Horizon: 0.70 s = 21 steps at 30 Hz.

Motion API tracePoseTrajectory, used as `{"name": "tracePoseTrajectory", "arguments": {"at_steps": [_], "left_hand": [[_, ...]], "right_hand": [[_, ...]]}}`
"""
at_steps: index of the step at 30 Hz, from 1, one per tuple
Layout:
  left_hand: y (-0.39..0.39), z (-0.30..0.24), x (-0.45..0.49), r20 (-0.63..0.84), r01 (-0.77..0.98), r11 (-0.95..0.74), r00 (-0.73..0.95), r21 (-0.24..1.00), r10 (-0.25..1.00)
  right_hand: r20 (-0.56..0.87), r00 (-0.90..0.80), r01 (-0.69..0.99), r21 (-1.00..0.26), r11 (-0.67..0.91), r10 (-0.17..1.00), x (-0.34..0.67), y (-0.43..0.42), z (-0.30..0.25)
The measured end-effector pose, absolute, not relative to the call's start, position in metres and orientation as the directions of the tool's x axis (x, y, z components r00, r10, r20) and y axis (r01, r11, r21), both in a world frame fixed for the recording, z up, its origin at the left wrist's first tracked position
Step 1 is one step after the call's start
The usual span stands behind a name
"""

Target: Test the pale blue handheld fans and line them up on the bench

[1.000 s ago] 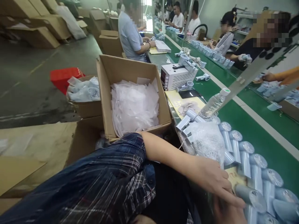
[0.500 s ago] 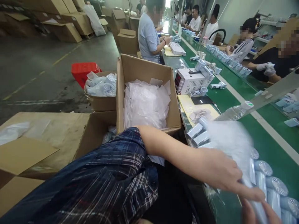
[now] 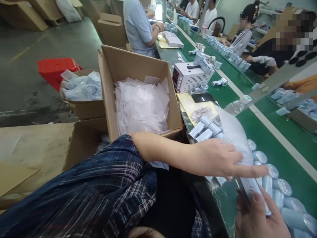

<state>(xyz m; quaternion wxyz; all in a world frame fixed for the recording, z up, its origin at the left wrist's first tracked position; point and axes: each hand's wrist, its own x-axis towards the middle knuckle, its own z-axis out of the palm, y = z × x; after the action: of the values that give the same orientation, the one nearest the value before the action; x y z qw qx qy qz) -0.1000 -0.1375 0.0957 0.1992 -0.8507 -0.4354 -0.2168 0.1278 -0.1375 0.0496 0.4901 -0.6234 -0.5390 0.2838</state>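
My left hand, reaching across from the left, grips a translucent plastic bag with its index finger stretched out. The bag rises above the hand and its lower end lies by a light-blue handheld fan. My right hand at the lower right is closed around the fan's handle. Whether the handle is partly inside the bag I cannot tell. Several fans with round grilled heads lie in a row just right of my hands. More light-blue pieces are grouped beyond my left hand.
A cardboard box full of flat plastic bags stands left of the green bench. On the bench are a white power supply, a phone and a bottle. A red stool and co-workers are farther off.
The view has swung right. Both hands appear higher and farther left, and the right hand with the fan shows more fully. The bag, blurred before, is now sharper and narrower.
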Motion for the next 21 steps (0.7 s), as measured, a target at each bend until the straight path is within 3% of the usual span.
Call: {"name": "tracePoseTrajectory", "arguments": {"at_steps": [2,4,8,10,14,16,19,21], "left_hand": [[-0.131,0.088,-0.103,0.603,0.839,-0.520,0.501,-0.161,0.621],[-0.127,0.078,-0.099,0.633,0.840,-0.521,0.489,-0.154,0.601],[-0.128,0.062,-0.077,0.601,0.748,-0.658,0.566,-0.086,0.565],[-0.131,0.059,-0.069,0.566,0.700,-0.714,0.596,-0.019,0.570],[-0.141,0.076,-0.075,0.472,0.687,-0.654,0.483,0.319,0.738],[-0.148,0.092,-0.083,0.421,0.581,-0.625,0.461,0.521,0.781],[-0.154,0.110,-0.093,0.455,0.318,-0.601,0.428,0.733,0.781],[-0.149,0.112,-0.100,0.496,0.157,-0.571,0.349,0.806,0.795]], "right_hand": [[0.153,0.269,0.289,-0.954,0.072,0.951,0.121,-0.139,0.055],[0.203,0.218,0.358,-0.927,0.116,0.955,0.117,-0.138,0.052],[0.495,0.086,0.707,-0.642,0.297,0.864,0.114,-0.131,0.036],[0.523,-0.008,0.780,-0.530,0.332,0.852,0.114,-0.127,0.032],[0.322,-0.001,0.570,-0.778,0.265,0.947,0.120,-0.119,0.039],[0.187,-0.232,0.352,-0.899,0.262,0.955,0.121,-0.117,0.043],[0.114,-0.584,0.293,-0.894,0.340,0.804,0.117,-0.113,0.045],[0.155,-0.612,0.400,-0.785,0.473,0.775,0.116,-0.109,0.048]]}}
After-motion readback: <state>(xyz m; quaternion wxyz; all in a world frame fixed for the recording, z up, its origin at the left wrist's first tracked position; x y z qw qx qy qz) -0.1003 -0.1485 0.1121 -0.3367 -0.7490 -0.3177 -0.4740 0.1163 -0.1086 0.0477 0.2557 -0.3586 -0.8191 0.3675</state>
